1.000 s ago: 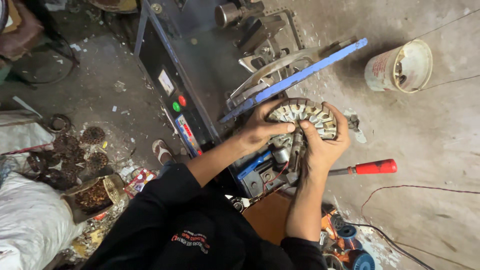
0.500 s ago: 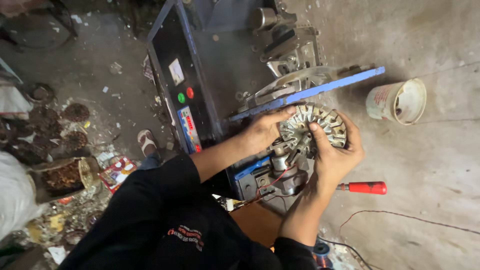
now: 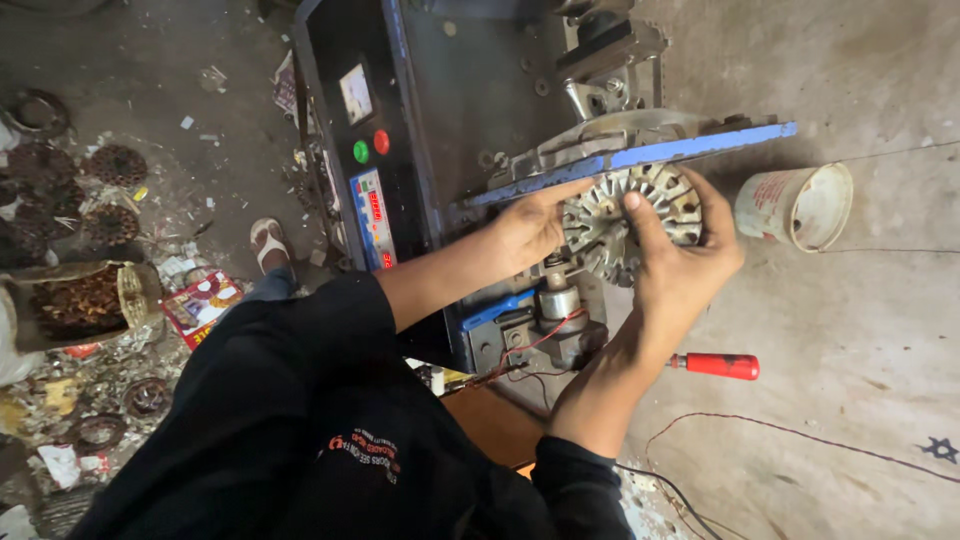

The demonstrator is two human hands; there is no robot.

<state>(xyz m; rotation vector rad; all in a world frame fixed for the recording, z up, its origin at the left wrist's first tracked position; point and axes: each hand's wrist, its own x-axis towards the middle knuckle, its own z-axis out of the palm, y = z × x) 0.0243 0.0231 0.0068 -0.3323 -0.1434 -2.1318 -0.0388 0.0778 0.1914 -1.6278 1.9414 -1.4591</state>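
The round slotted metal disc (image 3: pixel 628 222) sits right of centre in the frame, mounted on the blue machine (image 3: pixel 450 110) under a blue bar (image 3: pixel 700 150). Both hands grip it: left hand (image 3: pixel 530 225) with fingers clamped on its left edge, right hand (image 3: pixel 690 265) wrapped round the right side (thumb pressed on the face). A red-handled screwdriver (image 3: pixel 715 365) lies on the floor below, and a white bucket (image 3: pixel 795 205) stands at far right.

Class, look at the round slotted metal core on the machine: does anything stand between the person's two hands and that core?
Nothing visible does. The left hand and the right hand both already touch the slotted core. The blue bar crosses just above the core, not between it and either hand.
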